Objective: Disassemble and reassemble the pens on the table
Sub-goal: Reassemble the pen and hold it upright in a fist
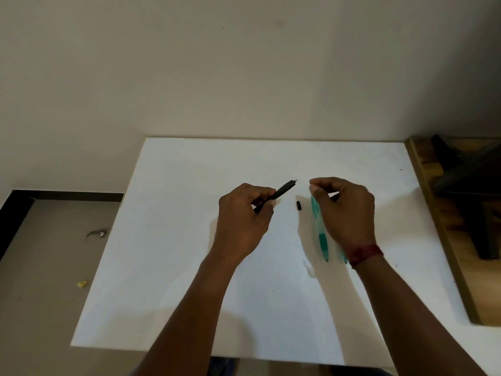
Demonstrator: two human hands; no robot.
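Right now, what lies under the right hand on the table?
A green pen lies on the table under the right hand. A second green tip shows by the red wristband; the hand covers its remainder.

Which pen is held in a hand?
The black pen, gripped in the left hand; the green pens lie on the table by the right hand.

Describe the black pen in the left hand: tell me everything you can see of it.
The black pen is a slim, plastic-looking barrel, dark all along except for a small pale tip at its far end. It slants up and to the right, away from the person. The left hand grips its lower half with fingers curled round it, and the near end pokes out below them. Nothing else touches it.
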